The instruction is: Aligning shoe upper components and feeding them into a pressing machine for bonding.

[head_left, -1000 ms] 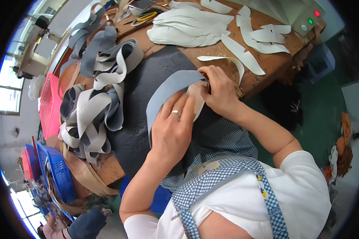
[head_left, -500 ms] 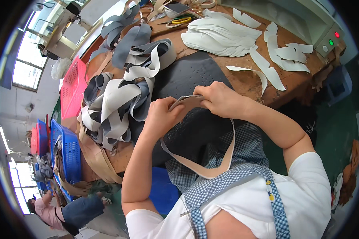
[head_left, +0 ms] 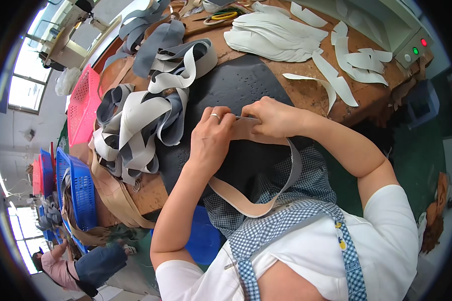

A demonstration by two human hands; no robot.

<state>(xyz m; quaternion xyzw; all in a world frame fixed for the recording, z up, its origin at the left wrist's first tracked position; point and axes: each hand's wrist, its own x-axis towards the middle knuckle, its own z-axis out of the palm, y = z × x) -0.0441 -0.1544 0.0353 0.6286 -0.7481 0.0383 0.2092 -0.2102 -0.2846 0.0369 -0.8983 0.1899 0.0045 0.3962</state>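
Between my two hands runs a beige strap (head_left: 243, 204) with a grey reverse side, its loop hanging down over my checked apron. My left hand (head_left: 212, 133), with a ring on one finger, is closed on the strap's upper part. My right hand (head_left: 272, 116) pinches the same part just beside it, fingers bent over the edge. Both hands are above a black mat (head_left: 231, 83) dotted with small holes. What lies under my left fingers is hidden.
A heap of grey and white strips (head_left: 135, 120) lies left of the mat. White cut pieces (head_left: 273, 37) are stacked at the far side, near scissors with yellow handles (head_left: 221, 17). Pink (head_left: 83, 108) and blue baskets (head_left: 83, 190) stand left. Another person (head_left: 68, 266) works at the lower left.
My left hand has turned back-up and shifted right along the strap, closer to my right hand. The hanging loop has twisted, showing its grey side at the right. The view has shifted slightly.
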